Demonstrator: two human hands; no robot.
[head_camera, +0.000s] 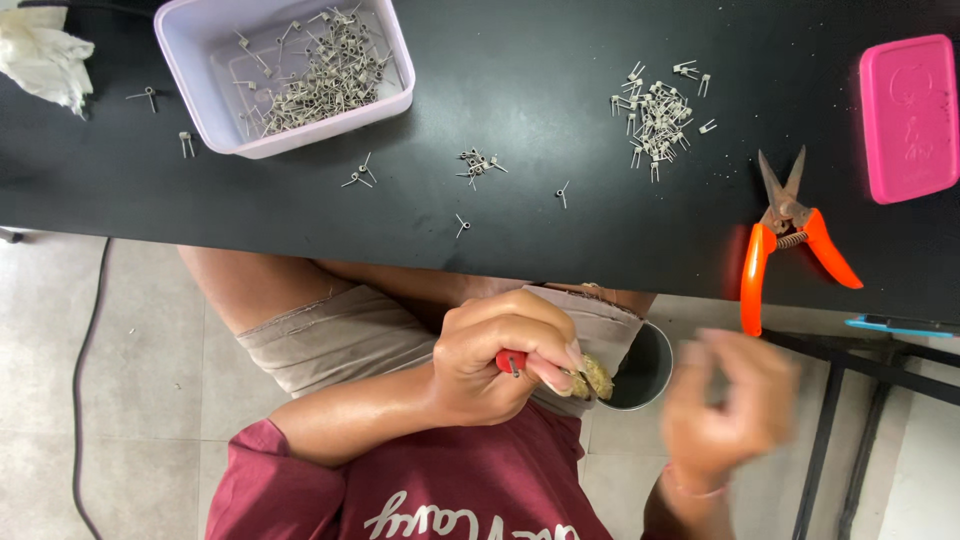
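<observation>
The left hand (505, 350) grips a red-handled tool (511, 361) whose bristly tip (595, 378) sits at a dark cup (645, 368) on the lap. The right hand (725, 405) hangs blurred, fingers loosely curled. On the black table (520, 90) — orange snips (790, 235), a tub of small metal springs (320, 65), a pink case (910, 115).

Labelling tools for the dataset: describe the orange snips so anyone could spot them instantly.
Start at the black tabletop and go to its right end, just left of the flat pink case. The orange snips lie near the table's front edge, pointed blades open and aimed away from the person. Their bright orange handles and coil spring mark them out from the tiny grey wire pieces nearby.
</observation>
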